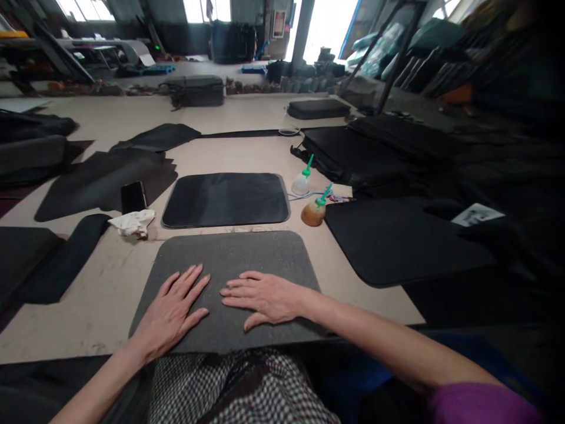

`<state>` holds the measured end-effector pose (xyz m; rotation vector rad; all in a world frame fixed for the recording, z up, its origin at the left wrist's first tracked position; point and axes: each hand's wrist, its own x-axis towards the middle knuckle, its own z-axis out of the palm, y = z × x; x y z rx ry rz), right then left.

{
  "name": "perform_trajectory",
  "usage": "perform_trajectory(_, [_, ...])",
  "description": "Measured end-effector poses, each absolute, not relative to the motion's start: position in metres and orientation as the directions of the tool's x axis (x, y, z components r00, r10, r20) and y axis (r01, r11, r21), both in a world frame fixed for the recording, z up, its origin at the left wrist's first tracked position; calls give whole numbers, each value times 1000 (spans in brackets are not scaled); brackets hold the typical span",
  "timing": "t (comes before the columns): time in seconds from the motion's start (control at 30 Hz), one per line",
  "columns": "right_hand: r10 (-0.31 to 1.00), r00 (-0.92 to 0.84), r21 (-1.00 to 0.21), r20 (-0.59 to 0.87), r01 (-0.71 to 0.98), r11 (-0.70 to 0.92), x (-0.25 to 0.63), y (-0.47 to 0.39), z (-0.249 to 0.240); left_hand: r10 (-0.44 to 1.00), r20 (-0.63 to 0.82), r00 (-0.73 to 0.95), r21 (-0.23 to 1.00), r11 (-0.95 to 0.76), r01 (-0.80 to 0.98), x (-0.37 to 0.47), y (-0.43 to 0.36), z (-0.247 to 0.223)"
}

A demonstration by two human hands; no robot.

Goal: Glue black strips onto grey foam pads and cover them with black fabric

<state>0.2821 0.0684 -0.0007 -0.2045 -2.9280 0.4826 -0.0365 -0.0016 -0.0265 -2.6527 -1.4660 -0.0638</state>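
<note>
A dark grey mat (pixel 247 250) with rounded corners lies flat at the table's front edge. On its left half rests my left hand (pixel 174 309), palm down with fingers spread. My right hand (pixel 265 297) lies flat on the same mat, right of the middle, its fingers pointing left. Neither hand grips anything. Just beyond is a second, smaller black mat (pixel 226 199) with a paler rim.
Two squeeze bottles with green nozzles, one clear (pixel 301 184) and one amber (pixel 313 214), stand to the right. Black mats (pixel 406 235) lie beyond them. At left are a phone (pixel 133 197), a crumpled white cloth (pixel 133 222) and dark sheets (pixel 101 179).
</note>
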Motion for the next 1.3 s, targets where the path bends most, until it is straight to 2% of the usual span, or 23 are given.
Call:
perform_trajectory(0.23, [303, -950, -222, 77, 280, 934, 305, 137, -7, 839, 90, 537, -72, -532, 844, -38, -1, -24])
perform_trajectory(0.4, [483, -868, -153, 118, 464, 872, 318, 161, -5, 843, 80, 533, -67, -528, 846, -38, -1, -23])
perform_trajectory(0.53, [581, -797, -155, 165, 561, 813, 326, 138, -4, 846, 53, 531, -34, -530, 847, -40, -3, -19])
perform_trajectory(0.7, [627, -764, -191, 150, 600, 777, 330, 118, -17, 869, 62, 491, 31, -493, 869, -13, 12, 1])
perform_trajectory(0.83, [646, -752, -201, 128, 619, 759, 329, 118, -19, 759, 45, 650, 57, -651, 757, 14, 47, 8])
perform_trajectory(0.93, [670, -734, -238, 112, 635, 735, 332, 113, -9, 670, 24, 742, 36, -742, 669, 1, 74, -2])
perform_trajectory(1.03, [668, -735, -293, 116, 617, 730, 335, 109, -1, 791, 110, 602, -40, -601, 798, -34, 100, -26])
perform_trajectory(1.13, [681, -722, -313, 124, 623, 717, 337, 109, 1, 892, 231, 389, -38, -391, 919, -58, 108, -53])
perform_trajectory(1.3, [683, -714, -315, 153, 620, 719, 336, 109, -4, 885, 132, 447, -32, -447, 894, -43, 73, -69])
